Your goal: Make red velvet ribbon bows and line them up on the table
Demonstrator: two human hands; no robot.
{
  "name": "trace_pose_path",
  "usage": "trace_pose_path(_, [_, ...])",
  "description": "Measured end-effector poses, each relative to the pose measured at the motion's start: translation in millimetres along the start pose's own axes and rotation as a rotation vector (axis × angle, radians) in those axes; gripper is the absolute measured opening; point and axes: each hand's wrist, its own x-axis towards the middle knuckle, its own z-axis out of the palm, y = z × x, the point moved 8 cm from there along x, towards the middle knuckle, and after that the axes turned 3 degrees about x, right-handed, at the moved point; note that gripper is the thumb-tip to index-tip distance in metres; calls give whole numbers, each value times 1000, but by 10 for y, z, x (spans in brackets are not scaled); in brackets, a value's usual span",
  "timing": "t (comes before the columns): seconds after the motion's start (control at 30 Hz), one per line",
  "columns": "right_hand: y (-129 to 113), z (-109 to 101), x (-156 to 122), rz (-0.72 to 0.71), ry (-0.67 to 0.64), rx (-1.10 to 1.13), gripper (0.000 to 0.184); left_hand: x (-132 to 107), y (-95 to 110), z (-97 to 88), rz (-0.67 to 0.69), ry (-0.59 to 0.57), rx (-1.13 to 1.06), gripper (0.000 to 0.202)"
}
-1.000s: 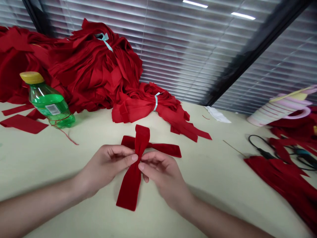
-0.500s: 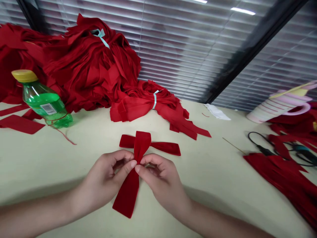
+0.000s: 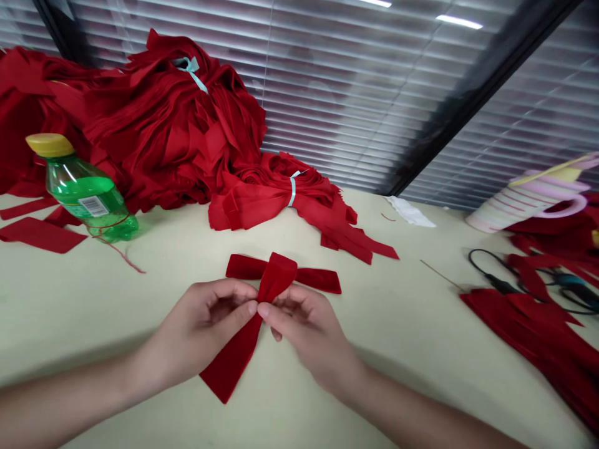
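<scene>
A red velvet ribbon (image 3: 234,363) is gathered at its middle between my two hands, above the pale table. My left hand (image 3: 216,324) pinches the gathered spot from the left with thumb and finger. From the right, my right hand (image 3: 299,321) pinches the same spot, its thumb tip almost against the left one. The ribbon's upper end flares out above the fingers, and its lower end slants down to the left. Just beyond it lies a second red ribbon piece (image 3: 321,279), narrowed at the middle, partly covered by the held one.
Tied red fabric bundles (image 3: 163,125) are heaped at the back left, with a smaller bundle (image 3: 281,193) beside them. A green bottle (image 3: 88,193) stands left. At right are a striped mug (image 3: 519,202), a black cable (image 3: 496,280) and red strips (image 3: 524,337). Window blinds (image 3: 327,93) rise behind.
The held ribbon has turned clockwise: its upper end has swung right and its lower end left. Both hands keep their pinch at the middle, nearly in place.
</scene>
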Motion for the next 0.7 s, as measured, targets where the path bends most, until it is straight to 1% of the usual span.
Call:
trace_pose_path(0.07, [20, -13, 1, 16, 4, 17, 18, 15, -8, 8, -16, -31, -3, 19])
trace_pose_path(0.17, [6, -33, -9, 12, 33, 59, 18, 30, -40, 38, -65, -117, -6, 15])
trace_pose_path(0.23, [-11, -34, -14, 16, 40, 95, 14, 31, -48, 41, -95, -159, 1, 15])
trace_pose_path(0.3, [-37, -28, -8, 12, 26, 138, 11, 29, -36, 27, -113, -183, 11, 16])
trace_pose_path(0.43, [-46, -18, 27, 35, -35, 233, 17, 18, -39, 16, -162, -245, 43, 17])
trace_pose_path(0.5, [-44, -36, 48, 40, -36, 260, 18, 16, -60, 24, -187, -282, 57, 17])
trace_pose_path(0.57, [-43, -83, 68, 36, 6, 271, 22, 24, -80, 23, -200, -295, 64, 17])
trace_pose_path(0.7, [-70, -209, 87, 16, 136, 251, 31, 48, -106, -35, -229, -273, 91, 25])
